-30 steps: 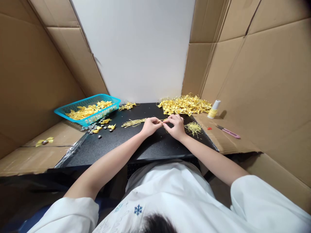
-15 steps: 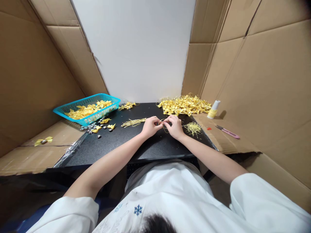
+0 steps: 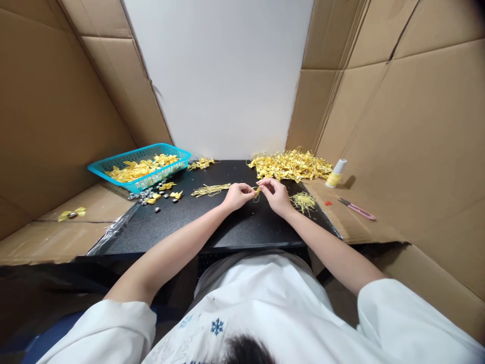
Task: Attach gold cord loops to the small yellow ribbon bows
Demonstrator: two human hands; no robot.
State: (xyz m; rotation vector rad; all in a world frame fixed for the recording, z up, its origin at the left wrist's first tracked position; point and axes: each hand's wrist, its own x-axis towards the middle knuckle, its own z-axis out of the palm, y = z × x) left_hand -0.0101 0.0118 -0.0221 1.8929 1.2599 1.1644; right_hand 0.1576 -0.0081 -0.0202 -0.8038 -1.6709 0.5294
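Note:
Over the middle of the black table, my left hand [image 3: 240, 196] and my right hand [image 3: 276, 195] meet fingertip to fingertip. Both pinch a small yellow ribbon bow [image 3: 258, 191], partly covered by the fingers, and a thin gold cord [image 3: 256, 199] loops down below it. Just left of my left hand lies a bundle of gold cords [image 3: 210, 190]. To the right of my right hand sits a heap of short yellow thread clippings [image 3: 303, 201]. Behind that hand spreads a large pile of yellow ribbon bows [image 3: 293, 165].
At the left stands a turquoise basket [image 3: 139, 150] of yellow bows, with silver beads [image 3: 142, 196] in front. A spool of yellow thread [image 3: 335, 174], a red scrap [image 3: 328, 203] and pink-handled thread snips [image 3: 357, 209] lie right. Cardboard walls [image 3: 401, 126] rise on both sides.
My fingertips have drawn slightly apart, and the yellow bow shows between them now. The fingers of my right hand have lifted and straightened a little. The view has shifted slightly.

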